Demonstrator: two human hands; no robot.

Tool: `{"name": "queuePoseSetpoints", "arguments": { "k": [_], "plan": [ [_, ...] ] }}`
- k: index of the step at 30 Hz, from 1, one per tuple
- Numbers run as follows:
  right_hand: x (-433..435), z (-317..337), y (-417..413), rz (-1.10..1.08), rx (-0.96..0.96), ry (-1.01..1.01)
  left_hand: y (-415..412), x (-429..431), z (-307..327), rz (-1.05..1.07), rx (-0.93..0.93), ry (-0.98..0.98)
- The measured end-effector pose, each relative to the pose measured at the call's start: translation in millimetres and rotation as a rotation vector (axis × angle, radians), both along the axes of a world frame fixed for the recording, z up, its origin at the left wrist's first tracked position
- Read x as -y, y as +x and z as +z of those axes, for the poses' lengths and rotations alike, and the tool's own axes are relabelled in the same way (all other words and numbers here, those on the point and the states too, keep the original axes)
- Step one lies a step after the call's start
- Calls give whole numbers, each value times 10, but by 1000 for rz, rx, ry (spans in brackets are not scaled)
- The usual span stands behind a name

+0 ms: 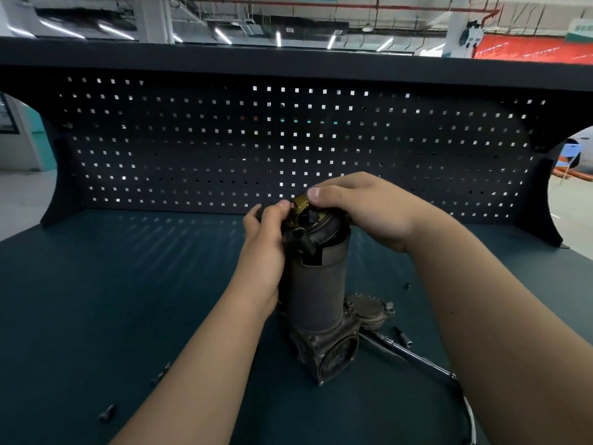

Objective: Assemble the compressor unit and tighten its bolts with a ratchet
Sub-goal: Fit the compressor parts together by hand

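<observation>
Compressor unit (316, 293), dark grey metal cylinder, stands upright on the dark teal counter (128, 300). Fingers of the left hand (264, 239) curl round its top, right hand (362, 210) fingers pinch the brass-coloured fitting (300, 203). Silver ratchet (407, 351) lies beside its base.

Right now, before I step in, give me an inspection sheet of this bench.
Surface: dark teal bench top, flecked with light spots at the back.
Job's things: compressor unit stands upright at centre; brass fitting at its top; ratchet lies right of its base, socket beside it.
Clutter: loose bolts on the near left.
Grippers: left hand grips the top of the compressor unit; right hand pinches the brass fitting.
Cables: thin pale cable curves off the bottom edge by the ratchet handle.
Surroundings: black pegboard behind, shelf above it.
</observation>
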State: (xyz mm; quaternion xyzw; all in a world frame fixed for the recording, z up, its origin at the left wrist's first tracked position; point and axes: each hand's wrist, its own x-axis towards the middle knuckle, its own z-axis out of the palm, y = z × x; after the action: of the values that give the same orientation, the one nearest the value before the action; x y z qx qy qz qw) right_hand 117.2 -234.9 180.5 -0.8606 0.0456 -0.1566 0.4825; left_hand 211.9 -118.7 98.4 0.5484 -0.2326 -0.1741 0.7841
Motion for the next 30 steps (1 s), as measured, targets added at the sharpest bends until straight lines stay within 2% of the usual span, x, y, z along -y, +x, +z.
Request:
{"name": "queuePoseSetpoints", "arguments": {
  "k": [3, 6, 10, 13, 17, 19, 21, 23, 26, 30],
  "plan": [
    [45, -10, -38, 110, 12, 115, -19, 6, 10, 21, 32, 8],
    [81, -16, -71, 147, 3, 114, -27, -2, 17, 12, 53, 34],
    [89, -2, -101, 136, 16, 97, -48, -6, 17, -12, 56, 38],
    [18, 26, -73, 46, 127, 162, -56, -13, 23, -24, 77, 43],
    [48, 171, -47, -201, 407, 502, -29, -28, 32, -75, 73, 79],
    [31, 251, -41, -149, 534, 680, -35, -33, 41, -63, 54, 73],
    [-43, 259, 5, 9, 612, 795, -42, -44, 63, -62, 26, 44],
    [-131, 162, 80, 99, 564, 667, -50, -62, 76, -78, 12, -22],
    [-139, -25, 96, 30, 368, 165, -85, -91, 99, -144, 73, -95],
    [-10, 13, -27, -25, 304, -86, -49, -72, 70, -103, 34, -77]
  ]
}}
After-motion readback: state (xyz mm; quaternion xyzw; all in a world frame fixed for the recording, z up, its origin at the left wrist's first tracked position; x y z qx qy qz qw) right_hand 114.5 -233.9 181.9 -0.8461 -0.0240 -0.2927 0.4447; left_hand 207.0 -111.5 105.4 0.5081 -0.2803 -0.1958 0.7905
